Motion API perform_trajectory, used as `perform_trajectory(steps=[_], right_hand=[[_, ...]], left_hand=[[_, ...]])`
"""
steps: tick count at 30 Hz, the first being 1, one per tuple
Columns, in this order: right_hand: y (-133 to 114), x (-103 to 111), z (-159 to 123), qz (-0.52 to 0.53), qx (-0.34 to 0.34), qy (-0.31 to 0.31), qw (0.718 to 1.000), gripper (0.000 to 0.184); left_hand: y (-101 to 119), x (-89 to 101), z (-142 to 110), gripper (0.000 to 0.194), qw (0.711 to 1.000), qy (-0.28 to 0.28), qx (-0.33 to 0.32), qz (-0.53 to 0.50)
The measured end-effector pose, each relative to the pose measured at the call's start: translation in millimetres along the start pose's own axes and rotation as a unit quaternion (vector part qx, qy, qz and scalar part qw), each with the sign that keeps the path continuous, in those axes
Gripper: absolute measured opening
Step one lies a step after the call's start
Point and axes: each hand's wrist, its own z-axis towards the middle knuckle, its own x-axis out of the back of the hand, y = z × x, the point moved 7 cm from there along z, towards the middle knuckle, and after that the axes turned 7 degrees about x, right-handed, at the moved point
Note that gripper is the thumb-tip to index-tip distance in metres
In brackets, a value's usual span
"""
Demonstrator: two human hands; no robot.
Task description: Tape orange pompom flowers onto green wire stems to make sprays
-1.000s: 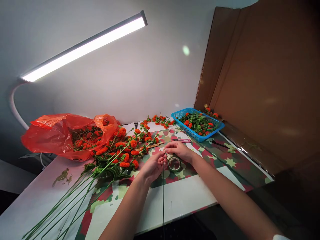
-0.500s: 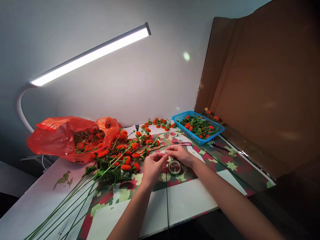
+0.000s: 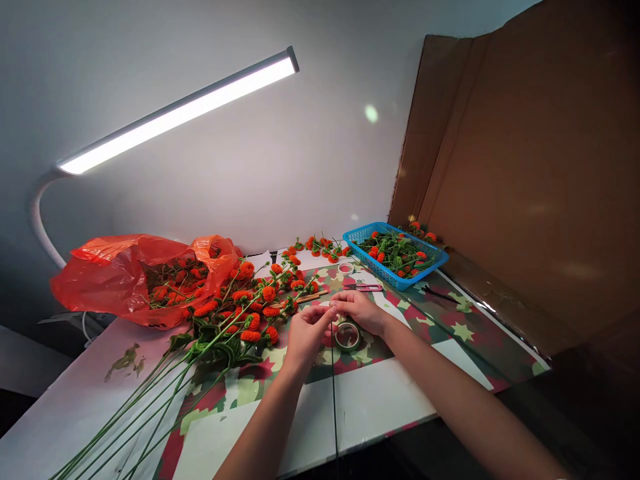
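On the far left, a lit lamp (image 3: 177, 113) is leaning over a red plastic bag (image 3: 107, 273), which is holding orange-and-green flowers. Beside it, orange flower heads (image 3: 251, 322) are lying in a heap, their long green stems (image 3: 150, 390) stretching toward the near left. The left hand (image 3: 306, 333) is closing thumb and fingers in a tight pinch on the upper end of 1 thin dark stem (image 3: 334, 400), which is hanging down past the table's near edge. The right hand (image 3: 363, 312) is meeting it there, fingertips also pinching shut at that end; the exact contact is too small to tell. Just below it, a green tape roll (image 3: 349, 349) is resting on the patterned sheet (image 3: 463, 331). Beyond, pink-handled snips (image 3: 369, 288) and a smaller pale roll (image 3: 345, 273) are lying. Farther right, a blue basket (image 3: 425, 270) is holding more flowers, and brown cardboard (image 3: 505, 167) is standing behind.
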Motion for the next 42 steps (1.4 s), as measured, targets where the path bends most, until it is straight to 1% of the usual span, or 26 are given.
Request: perform_trajectory(steps=[3, 7, 11, 17, 21, 23, 25, 27, 30, 34, 36, 39, 42], right_hand=[[-5.1, -1.8, -1.0, -0.017, 0.003, 0.004, 1.000, 0.034], [-7.4, -4.8, -1.3, -0.014, -0.001, -0.005, 1.000, 0.034], [-5.4, -4.9, -0.8, -0.004, -0.008, -0.015, 1.000, 0.036], [-1.2, -7.5, -1.0, 0.036, -0.010, -0.074, 0.997, 0.034], [4.8, -7.0, 0.1, 0.066, -0.024, -0.090, 0.993, 0.035], [5.0, -7.4, 0.7, 0.073, -0.023, -0.092, 0.993, 0.036], [3.7, -7.9, 0.7, 0.068, -0.021, -0.090, 0.993, 0.037], [1.5, -7.9, 0.3, 0.052, -0.017, -0.083, 0.995, 0.037], [0.2, -7.7, -0.4, 0.030, -0.016, -0.075, 0.997, 0.036], [0.9, -6.8, 0.3, 0.015, -0.011, -0.072, 0.997, 0.036], [1.1, -6.8, 0.7, 0.011, -0.009, -0.075, 0.997, 0.035], [0.7, -6.1, 0.8, 0.007, -0.013, -0.072, 0.997, 0.035], [0.9, -4.5, 0.6, 0.003, -0.021, -0.058, 0.998, 0.036]], left_hand=[[5.0, 0.4, 0.0, 0.029, 0.999, 0.009, -0.025, 0.024], [4.4, 0.8, 2.6, 0.024, 0.999, 0.002, -0.041, 0.010], [0.6, -1.4, 3.3, 0.024, 0.999, -0.018, -0.030, -0.018], [0.5, -4.6, 1.4, 0.027, 0.999, -0.025, -0.014, -0.040], [-1.7, -6.9, 1.2, 0.030, 0.997, -0.042, 0.008, -0.068], [-2.6, -7.1, 1.1, 0.031, 0.997, -0.047, 0.012, -0.058], [-0.1, -6.5, 0.9, 0.030, 0.999, -0.046, -0.009, -0.023], [4.5, -6.0, 0.4, 0.029, 0.998, -0.042, -0.044, 0.019], [9.5, -3.8, 0.6, 0.028, 0.995, -0.022, -0.084, 0.053], [10.2, 3.4, 1.8, 0.031, 0.991, 0.025, -0.105, 0.078], [11.1, 5.3, 1.1, 0.031, 0.988, 0.039, -0.119, 0.095], [13.4, 5.0, -1.2, 0.028, 0.983, 0.043, -0.136, 0.113], [14.6, 3.7, -2.5, 0.025, 0.986, 0.037, -0.127, 0.103]])
